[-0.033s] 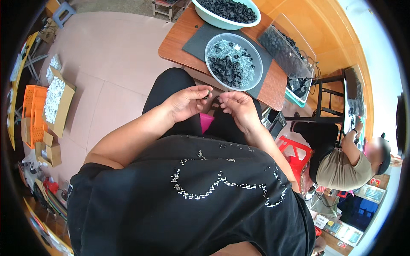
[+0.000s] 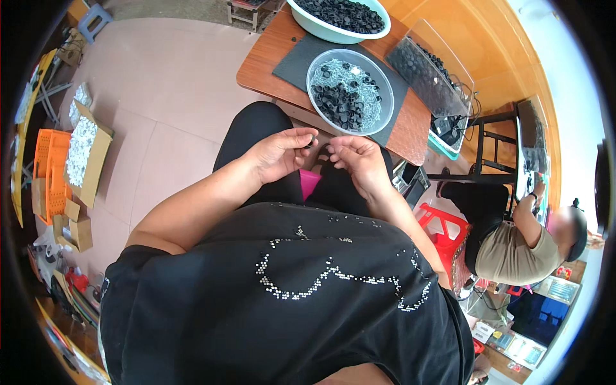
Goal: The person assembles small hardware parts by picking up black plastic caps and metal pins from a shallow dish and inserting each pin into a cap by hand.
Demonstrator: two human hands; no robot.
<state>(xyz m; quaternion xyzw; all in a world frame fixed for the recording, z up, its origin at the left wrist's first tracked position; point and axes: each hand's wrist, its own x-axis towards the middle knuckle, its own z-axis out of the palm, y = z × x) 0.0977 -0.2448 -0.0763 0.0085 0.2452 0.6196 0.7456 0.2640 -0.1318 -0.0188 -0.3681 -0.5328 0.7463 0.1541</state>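
My left hand [image 2: 283,154] is closed above my lap, with a small black plastic piece [image 2: 310,143] between thumb and fingers, mostly covered by them. Close beside it on the right, my right hand [image 2: 359,162] has its thumb and fingertips pinched together. Whatever sits in that pinch is too small to make out. The two hands are a short gap apart. Just beyond them, on the table, stands a clear round bowl [image 2: 312,95] with small black round caps [image 2: 340,108] and thin silvery metal pieces [image 2: 343,72] mixed in it.
The bowl rests on a dark mat [image 2: 294,64] on a brown table [image 2: 260,67]. Behind it is a pale green basin [image 2: 308,24] of black caps; to the right, a clear plastic bin [image 2: 428,80]. A red stool [image 2: 443,224] and a seated co-worker [image 2: 513,256] are at right.
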